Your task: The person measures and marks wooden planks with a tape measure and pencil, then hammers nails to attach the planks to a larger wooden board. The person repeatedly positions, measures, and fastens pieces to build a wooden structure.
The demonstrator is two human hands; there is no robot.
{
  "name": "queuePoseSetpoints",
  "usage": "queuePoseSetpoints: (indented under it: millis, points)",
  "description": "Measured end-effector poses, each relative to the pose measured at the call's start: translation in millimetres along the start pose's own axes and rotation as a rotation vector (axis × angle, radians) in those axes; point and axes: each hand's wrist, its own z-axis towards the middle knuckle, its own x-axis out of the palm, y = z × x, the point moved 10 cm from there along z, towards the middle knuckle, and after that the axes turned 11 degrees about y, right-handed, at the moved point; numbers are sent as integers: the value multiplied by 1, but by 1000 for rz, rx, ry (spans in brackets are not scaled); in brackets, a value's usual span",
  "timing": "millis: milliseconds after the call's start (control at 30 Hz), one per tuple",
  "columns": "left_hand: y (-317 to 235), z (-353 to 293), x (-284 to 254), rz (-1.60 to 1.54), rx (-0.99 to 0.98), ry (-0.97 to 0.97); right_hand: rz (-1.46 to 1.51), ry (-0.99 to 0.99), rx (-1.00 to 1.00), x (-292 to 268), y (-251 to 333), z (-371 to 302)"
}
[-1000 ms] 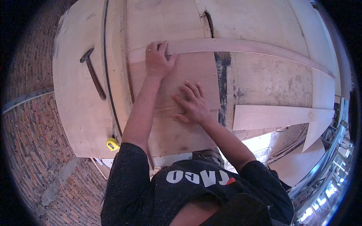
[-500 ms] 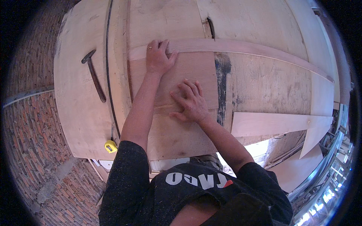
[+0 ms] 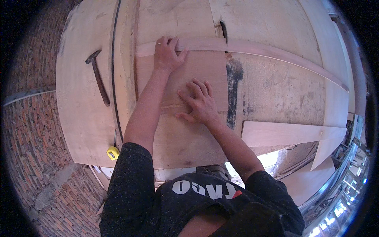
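My left hand (image 3: 167,57) reaches across a long, thin wooden strip (image 3: 209,44). Its fingertips bend over the strip's far edge, and the thumb rests by the near edge. Directly below the strip lies a reddish rectangular plywood piece (image 3: 213,69), flat on the bench. On this piece rests my right hand (image 3: 200,106), palm down with fingers spread; its thumb points left near the piece's lower edge. The underside of both palms is hidden.
On the left of the plywood bench top (image 3: 85,126) lie a hammer (image 3: 99,81) and a yellow tape measure (image 3: 113,153). A raised batten (image 3: 128,79) runs beside them. Another pale board (image 3: 288,133) lies at the right, near an opening. Brick paving (image 3: 35,134) shows beyond the left edge.
The whole view has shifted slightly. Both hands keep nearly the same place on the wood, with no grip visibly changed.
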Motion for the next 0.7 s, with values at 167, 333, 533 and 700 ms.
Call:
queuePoseSetpoints:
  millis: [167, 333, 533, 700]
  points:
    - [1, 8, 1, -17, -1, -1, -32, -11, 0, -3, -3, 5]
    - [7, 14, 4, -10, -6, 2, 7, -10, 0, -6, -5, 12]
    - [7, 16, 3, -4, 9, -18, 28, -19, 7, -9, -6, 15]
    - [6, 15, 1, 12, 0, -17, -2, -18, -3, -5, -5, 12]
